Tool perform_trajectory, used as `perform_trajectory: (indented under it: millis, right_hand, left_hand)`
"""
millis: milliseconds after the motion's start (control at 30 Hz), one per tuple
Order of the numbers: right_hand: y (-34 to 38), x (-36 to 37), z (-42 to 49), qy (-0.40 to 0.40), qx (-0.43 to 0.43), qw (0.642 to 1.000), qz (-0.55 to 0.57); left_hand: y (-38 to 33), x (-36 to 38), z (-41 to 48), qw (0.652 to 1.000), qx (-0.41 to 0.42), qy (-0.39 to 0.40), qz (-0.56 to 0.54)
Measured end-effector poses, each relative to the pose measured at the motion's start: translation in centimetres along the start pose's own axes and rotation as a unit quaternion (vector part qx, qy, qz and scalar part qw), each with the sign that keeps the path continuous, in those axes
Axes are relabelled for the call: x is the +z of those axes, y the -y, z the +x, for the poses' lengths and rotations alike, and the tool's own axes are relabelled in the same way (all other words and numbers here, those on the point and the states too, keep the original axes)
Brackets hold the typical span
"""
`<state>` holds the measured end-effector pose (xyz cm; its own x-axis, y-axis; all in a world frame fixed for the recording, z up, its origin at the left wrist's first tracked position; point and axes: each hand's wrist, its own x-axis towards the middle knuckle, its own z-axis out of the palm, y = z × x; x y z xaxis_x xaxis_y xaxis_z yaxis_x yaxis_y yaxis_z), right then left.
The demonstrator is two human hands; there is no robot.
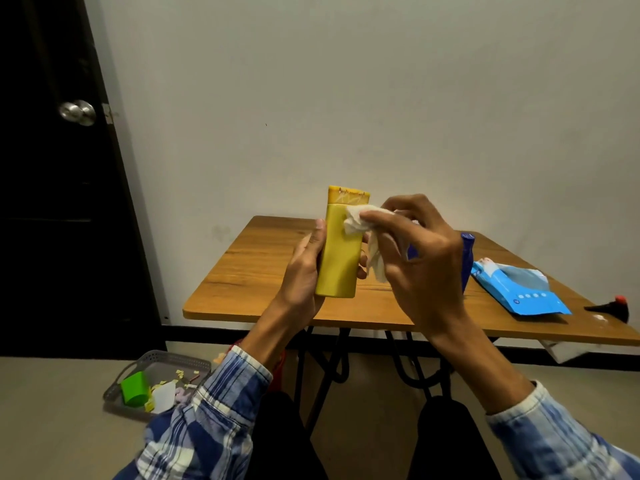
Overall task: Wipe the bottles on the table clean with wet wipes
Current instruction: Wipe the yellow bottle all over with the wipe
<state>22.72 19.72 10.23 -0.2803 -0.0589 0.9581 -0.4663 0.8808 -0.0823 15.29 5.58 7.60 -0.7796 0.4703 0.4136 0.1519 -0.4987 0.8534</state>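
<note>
"Two hands were up in front of the table (249,271). What were the fingers doing?"

"The right hand's fingers (388,223) were curled and pinching a crumpled white wet wipe (360,220), pressing it against the upper front of the yellow bottle (341,258), just under its cap. A loose tail of the wipe hung down beside the bottle's right edge."

"And the other one?"

"The left hand (304,268) gripped the bottle from the left side. The thumb lay along the near left edge and the fingertips showed round the right edge. The bottle stood upright in the air, above the near part of the table and not touching it."

"What was behind the right hand (426,268)?"

"A dark blue bottle (467,258) stood on the table, mostly hidden by that hand. Further right lay a blue wipe pack (519,289), flat, and at the far right edge a small black thing with a red tip (609,308). I couldn't tell what it was."

"Anything else?"

"Both arms wore blue plaid sleeves (239,379). On the floor to the left sat a grey basket (162,362) holding a green cup (135,388) and paper scraps. A dark door (52,202) with a metal knob (77,112) stood at the far left."
</note>
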Motion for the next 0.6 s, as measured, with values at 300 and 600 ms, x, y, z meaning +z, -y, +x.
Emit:
perform_trajectory:
  millis: [300, 600]
  right_hand:
    - [1.0, 1.4, 0.3, 0.054, -0.099, 0.991, -0.065]
    - [1.6, 1.9, 1.6, 0.031, -0.081, 0.992, -0.086]
  left_hand:
    - [0.4, 0.2, -0.3, 0.998, 0.034, -0.034, 0.032]
    - [0.4, 0.4, -0.2, 0.997, 0.05, -0.037, 0.055]
